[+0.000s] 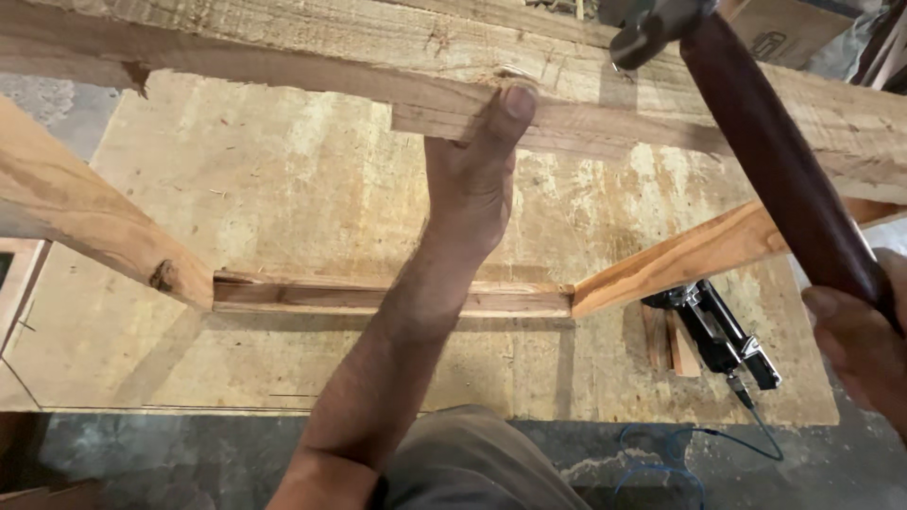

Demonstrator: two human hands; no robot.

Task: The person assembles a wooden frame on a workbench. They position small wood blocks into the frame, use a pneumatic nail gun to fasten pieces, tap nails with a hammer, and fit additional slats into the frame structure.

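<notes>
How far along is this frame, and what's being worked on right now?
Done: the lower rail already sits between the two slanted legs. In hand: the left hand steadies a short strip against the top beam, while the right hand holds the hammer raised. Left: the strip's fixing isn't visible.
</notes>
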